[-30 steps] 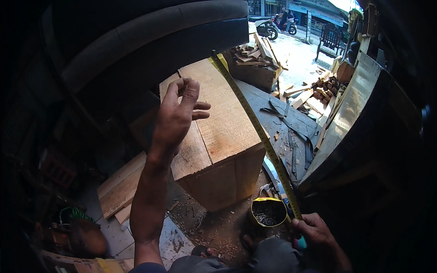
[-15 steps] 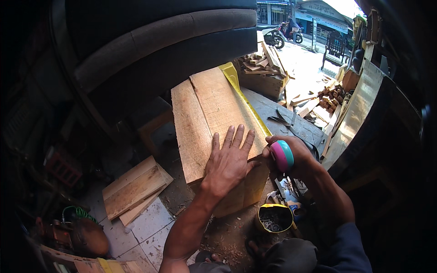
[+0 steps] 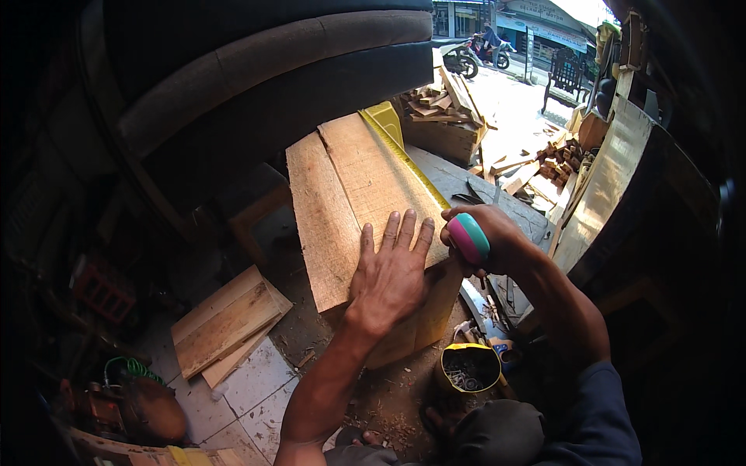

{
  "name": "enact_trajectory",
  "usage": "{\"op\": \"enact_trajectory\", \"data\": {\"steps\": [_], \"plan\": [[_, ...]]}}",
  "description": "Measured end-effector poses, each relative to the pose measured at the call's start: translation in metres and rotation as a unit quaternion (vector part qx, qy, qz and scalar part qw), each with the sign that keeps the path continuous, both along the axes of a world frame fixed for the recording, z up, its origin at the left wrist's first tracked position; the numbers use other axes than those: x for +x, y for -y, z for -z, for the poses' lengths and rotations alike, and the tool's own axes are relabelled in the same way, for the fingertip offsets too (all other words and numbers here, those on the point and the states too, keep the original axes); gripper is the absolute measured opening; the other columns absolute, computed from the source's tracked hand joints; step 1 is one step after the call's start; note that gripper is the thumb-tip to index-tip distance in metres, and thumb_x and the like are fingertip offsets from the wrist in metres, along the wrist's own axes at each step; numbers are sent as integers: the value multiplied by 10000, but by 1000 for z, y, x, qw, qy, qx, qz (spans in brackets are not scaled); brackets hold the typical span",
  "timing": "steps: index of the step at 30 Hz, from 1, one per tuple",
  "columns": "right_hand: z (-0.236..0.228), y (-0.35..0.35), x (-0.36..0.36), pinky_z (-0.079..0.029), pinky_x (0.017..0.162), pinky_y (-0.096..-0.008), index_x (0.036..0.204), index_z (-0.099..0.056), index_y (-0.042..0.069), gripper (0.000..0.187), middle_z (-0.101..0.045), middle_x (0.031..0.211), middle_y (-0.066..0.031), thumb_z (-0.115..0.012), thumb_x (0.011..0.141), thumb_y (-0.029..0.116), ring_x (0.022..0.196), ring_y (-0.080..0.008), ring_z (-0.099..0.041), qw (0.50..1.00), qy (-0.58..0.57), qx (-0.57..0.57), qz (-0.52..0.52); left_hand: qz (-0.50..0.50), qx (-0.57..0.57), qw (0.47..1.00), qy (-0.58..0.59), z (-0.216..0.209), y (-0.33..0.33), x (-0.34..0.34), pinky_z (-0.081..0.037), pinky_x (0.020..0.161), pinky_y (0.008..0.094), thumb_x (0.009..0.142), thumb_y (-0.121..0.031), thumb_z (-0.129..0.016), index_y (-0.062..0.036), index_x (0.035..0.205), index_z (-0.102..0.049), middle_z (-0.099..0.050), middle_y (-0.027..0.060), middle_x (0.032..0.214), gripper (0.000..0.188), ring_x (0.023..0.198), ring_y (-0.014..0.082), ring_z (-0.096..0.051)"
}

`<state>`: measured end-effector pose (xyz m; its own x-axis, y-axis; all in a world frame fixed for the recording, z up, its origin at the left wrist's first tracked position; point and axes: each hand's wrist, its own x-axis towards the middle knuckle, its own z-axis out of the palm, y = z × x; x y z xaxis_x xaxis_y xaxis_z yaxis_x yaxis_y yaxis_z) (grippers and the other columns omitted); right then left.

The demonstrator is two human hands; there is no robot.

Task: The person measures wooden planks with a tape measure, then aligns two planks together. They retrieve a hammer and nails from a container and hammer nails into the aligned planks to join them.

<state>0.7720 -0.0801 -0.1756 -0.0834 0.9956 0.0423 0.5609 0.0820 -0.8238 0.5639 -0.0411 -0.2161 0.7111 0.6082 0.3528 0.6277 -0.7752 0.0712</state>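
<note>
At far left I make out a red crate point(image 3: 105, 291) in the dimness, and below it a machine point(image 3: 155, 408) with a coiled green hose point(image 3: 134, 368) behind it. To the right of those, on my feed, a few boards point(image 3: 225, 322) lie overlapped on the tiled floor point(image 3: 260, 398). Dark padded furniture point(image 3: 272, 50) fills the upper left, behind the wooden box point(image 3: 381, 186).

The box stands mid-view, a dark seam running along its plank top. I have the left hand point(image 3: 388, 283) flat on the near part of that top, fingers slightly spread, gripping nothing. A yellow blade point(image 3: 406, 160) stretches along the top's right edge to the tape point(image 3: 470, 238), a pink and teal case at the near right corner, and the right hand point(image 3: 501, 231) is closed around it.

Below the tape, I see a yellow-rimmed bucket point(image 3: 471, 346) with small metal bits inside, beside a saw point(image 3: 472, 299). Scrap wood point(image 3: 563, 163) is piled farther right, and beyond it stands a dark chair point(image 3: 566, 78) in sunlight.
</note>
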Motion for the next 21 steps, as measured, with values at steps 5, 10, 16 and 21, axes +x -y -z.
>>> {"op": "enact_trajectory", "data": {"steps": [5, 10, 16, 21], "plan": [[0, 28, -15, -528, 429, -288, 1023, -665, -20, 143, -683, 693, -92, -623, 913, 61, 554, -174, -702, 973, -205, -89, 58, -9, 4, 1000, -5, -1, 2, -1, -201, 1221, 599, 980, -518, -560, -111, 1566, -371, -351, 200, 1608, 738, 1510, 358, -309], [27, 73, -17, -490, 365, -298, 869, -669, -5, 368, -633, 635, -92, -538, 1012, 308, 451, -182, -628, 903, -362, -192, 132, -11, 13, 1000, -18, -2, 3, 0, -211, 1219, 598, 967, -522, -582, -103, 1564, -371, -357, 203, 1603, 759, 1506, 360, -315], [33, 96, -17, -464, 361, -291, 844, -675, 16, 418, -606, 583, -66, -531, 1012, 371, 408, -168, -590, 901, -359, -203, 136, -10, 15, 1000, -21, -4, 2, 0, -218, 1215, 594, 960, -524, -593, -94, 1562, -376, -361, 207, 1602, 771, 1496, 371, -331], [33, 97, -17, -462, 365, -289, 841, -675, 17, 417, -596, 580, -56, -534, 1010, 371, 404, -156, -574, 905, -347, -202, 141, -10, 17, 999, -26, -6, 2, 1, -229, 1210, 589, 956, -528, -596, -99, 1562, -382, -371, 210, 1598, 773, 1490, 386, -340]]}}
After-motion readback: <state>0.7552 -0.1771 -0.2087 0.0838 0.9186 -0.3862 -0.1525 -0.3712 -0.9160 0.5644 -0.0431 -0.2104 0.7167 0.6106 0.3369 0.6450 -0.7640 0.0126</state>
